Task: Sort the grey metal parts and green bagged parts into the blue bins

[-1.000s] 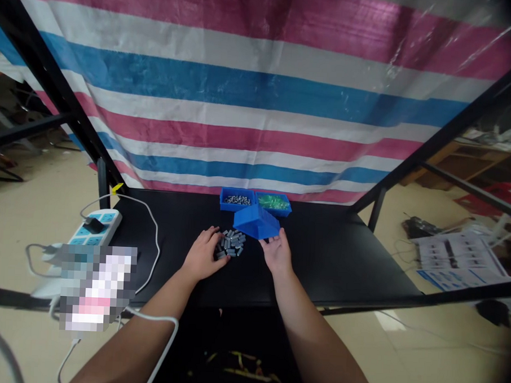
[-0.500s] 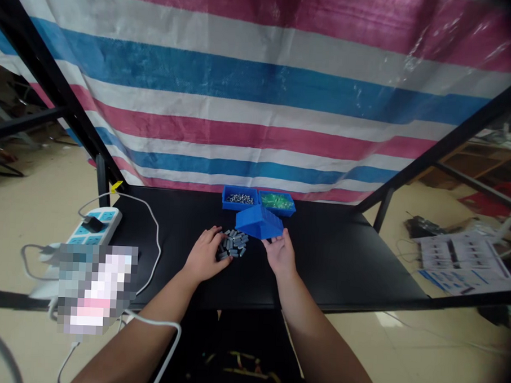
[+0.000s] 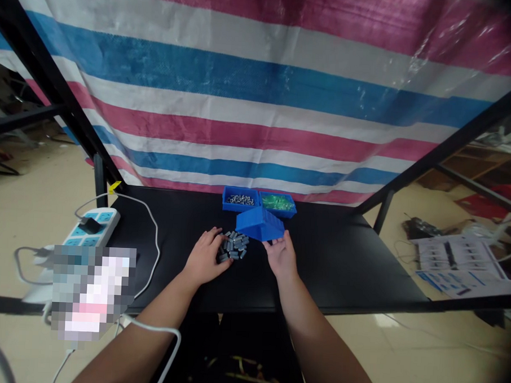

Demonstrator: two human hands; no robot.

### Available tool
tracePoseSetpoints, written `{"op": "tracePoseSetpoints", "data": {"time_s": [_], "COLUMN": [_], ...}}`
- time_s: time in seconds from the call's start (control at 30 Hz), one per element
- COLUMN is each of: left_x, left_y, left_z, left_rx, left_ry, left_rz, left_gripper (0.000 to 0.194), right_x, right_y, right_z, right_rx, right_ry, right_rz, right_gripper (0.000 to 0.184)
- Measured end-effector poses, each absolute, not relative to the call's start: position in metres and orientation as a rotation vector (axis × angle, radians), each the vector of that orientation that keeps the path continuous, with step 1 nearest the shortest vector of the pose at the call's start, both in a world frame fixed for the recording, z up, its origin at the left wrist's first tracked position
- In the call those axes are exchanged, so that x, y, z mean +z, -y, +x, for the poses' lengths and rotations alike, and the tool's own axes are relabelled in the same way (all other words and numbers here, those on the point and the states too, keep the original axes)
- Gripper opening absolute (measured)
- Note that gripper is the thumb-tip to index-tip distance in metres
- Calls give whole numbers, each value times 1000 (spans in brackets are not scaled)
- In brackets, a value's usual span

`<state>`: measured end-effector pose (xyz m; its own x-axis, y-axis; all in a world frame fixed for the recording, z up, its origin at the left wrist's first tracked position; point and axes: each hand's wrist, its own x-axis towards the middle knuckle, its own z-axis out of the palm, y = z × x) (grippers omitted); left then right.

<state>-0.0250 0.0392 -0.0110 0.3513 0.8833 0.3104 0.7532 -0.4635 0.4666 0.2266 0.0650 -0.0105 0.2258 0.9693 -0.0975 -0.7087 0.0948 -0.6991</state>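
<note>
Tabletop edge [image 3: 396, 261] lies well right of held bin [image 3: 259, 223]

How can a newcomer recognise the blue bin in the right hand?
On the black table before the striped sheet stand a bin of shiny pieces and a bin of green pieces. Nearer the camera, the right hand holds the third blue bin. Unlike its neighbours, it is tilted, its inside hidden.

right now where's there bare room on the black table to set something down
The widest bare patch of the black table lies right of the right hand. A narrower one lies between the white cable and the left hand. Crowded: the middle, with the tilted blue bin, grey pieces and two bins behind.
</note>
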Motion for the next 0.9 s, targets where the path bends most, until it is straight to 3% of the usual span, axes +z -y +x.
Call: {"op": "tracePoseSetpoints", "data": {"time_s": [0.23, 0.5, 0.7, 0.9], "left_x": [-3, 3, 4, 7], "left_y": [-37, -37, -47, -58], "left_z": [-26, -28, -38, -54], "left_rx": [1064, 1476, 1691, 1756], "left_ry": [-1433, -1223, -1539, -1640], "left_rz": [2165, 1961, 1359, 948], "left_gripper": [74, 12, 25, 35], "right_x": [-14, 2, 26, 7], "right_y": [-62, -61, -106, -141], "right_z": [219, 191, 189, 217], "right_rx": [1180, 1102, 1119, 525], "right_ry": [583, 755, 1198, 1518], "right_rz": [-768, -776, -847, -1353], "right_gripper": [28, 27, 33, 46]}}
